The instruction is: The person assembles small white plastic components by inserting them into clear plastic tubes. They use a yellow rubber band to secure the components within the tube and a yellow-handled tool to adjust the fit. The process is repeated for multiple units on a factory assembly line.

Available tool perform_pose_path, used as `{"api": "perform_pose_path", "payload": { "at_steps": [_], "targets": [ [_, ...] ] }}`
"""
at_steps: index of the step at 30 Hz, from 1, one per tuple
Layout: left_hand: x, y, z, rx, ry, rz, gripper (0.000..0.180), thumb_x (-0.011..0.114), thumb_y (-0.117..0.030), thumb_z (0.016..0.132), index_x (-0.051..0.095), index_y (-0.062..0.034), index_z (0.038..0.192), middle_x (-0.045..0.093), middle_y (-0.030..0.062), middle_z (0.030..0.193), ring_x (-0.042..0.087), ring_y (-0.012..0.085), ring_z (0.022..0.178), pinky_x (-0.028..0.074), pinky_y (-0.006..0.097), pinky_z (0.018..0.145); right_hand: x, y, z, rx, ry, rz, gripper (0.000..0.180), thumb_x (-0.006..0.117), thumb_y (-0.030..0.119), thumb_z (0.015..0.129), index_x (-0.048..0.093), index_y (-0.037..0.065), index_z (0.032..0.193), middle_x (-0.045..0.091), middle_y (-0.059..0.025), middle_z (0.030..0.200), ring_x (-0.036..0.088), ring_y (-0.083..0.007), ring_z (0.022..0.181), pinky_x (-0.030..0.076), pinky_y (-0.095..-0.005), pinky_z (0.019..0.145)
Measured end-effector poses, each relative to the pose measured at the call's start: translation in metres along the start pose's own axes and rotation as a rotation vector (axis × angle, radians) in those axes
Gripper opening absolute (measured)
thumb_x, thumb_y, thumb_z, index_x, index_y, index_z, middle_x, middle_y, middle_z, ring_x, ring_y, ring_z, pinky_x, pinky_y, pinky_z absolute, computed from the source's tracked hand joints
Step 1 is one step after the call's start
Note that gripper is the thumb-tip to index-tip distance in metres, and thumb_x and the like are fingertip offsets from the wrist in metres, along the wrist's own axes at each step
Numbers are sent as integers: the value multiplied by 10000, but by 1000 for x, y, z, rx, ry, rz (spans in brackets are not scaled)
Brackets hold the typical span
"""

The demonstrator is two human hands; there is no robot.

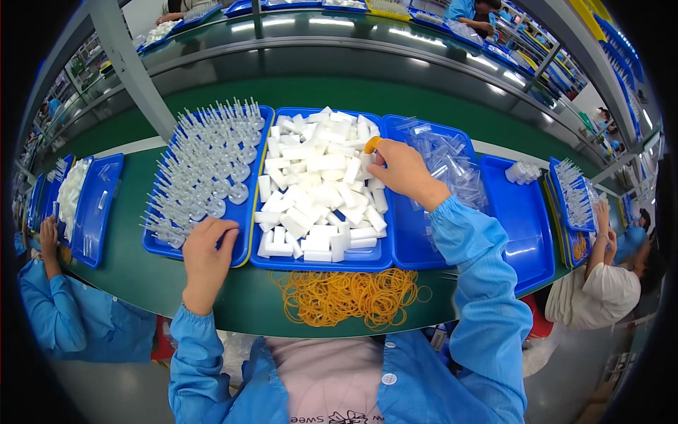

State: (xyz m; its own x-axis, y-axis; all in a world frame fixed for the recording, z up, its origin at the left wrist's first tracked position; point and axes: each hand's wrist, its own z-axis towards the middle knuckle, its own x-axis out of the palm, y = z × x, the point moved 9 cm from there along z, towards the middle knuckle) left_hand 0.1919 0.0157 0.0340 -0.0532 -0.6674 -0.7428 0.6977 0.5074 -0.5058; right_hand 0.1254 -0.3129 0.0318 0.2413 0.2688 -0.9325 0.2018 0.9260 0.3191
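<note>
While your left hand (210, 256) hangs at the near edge of the left-hand tray (244, 225), its fingers curl loosely toward the thumb; no piece shows in them, but the palm is turned away, so whether something small is tucked inside does not show. Just beyond that hand, in the same tray, clear bulbed pieces (212, 166) stand in a dense crowd, thin stems upward.

Between your hands, the middle tray (318, 266) is heaped with white blocks (318, 169), the thing you are reaching for. On your body's side of that tray, also between the hands, lies a loose pile of yellow rubber bands (346, 297).

Your right hand (409, 169) comes over the far right part of the heap, index finger and thumb spread apart at the blocks, an orange cover (372, 144) on a fingertip. Whether a block is already pinched there is unclear. Beneath and to the right of that hand, clear tubes (452, 159) lie jumbled in another tray (417, 240).

This looks like the picking of a block. The next move probably calls for closing finger and thumb on one block only, then lifting it free without dragging its neighbours.
</note>
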Motion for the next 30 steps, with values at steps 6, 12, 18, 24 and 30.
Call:
{"api": "perform_pose_path", "payload": {
  "at_steps": [6,12,18,24,30],
  "targets": [
    [11,-7,20,132,-13,118,272,681,-23,724,610,-73,982,581,103,908,574,321,850,462,390,714,-2,19,-13,-79,-13,76,254,684,213,727,598,35,886,607,-124,867,607,-318,795,475,-416,676],
    [15,3,50,122,-29,304,392,723,-64,681,552,-114,1031,510,103,913,532,314,857,434,406,728,-3,32,-25,-96,-5,-31,337,722,261,711,605,14,906,588,-127,947,605,-332,825,480,-419,692],
    [10,-7,51,202,-93,316,315,667,-57,747,564,-125,1037,554,93,919,573,301,850,460,385,694,2,33,-29,-164,-56,38,309,714,224,722,615,14,925,577,-108,914,594,-297,738,473,-387,645],
    [-22,3,13,-180,-225,-682,299,581,-79,885,511,-52,1175,586,89,1036,612,190,906,514,306,751,-19,33,-40,-177,-172,149,248,679,156,765,643,19,969,592,-112,878,589,-280,664,462,-376,593],
    [3,-9,-24,-487,-104,-1326,367,563,-117,913,455,2,1244,587,111,1046,620,188,861,531,303,768,-36,33,-48,-2,-154,217,241,668,147,794,649,27,1002,554,-116,682,521,-214,537,399,-327,506]
  ]
}}
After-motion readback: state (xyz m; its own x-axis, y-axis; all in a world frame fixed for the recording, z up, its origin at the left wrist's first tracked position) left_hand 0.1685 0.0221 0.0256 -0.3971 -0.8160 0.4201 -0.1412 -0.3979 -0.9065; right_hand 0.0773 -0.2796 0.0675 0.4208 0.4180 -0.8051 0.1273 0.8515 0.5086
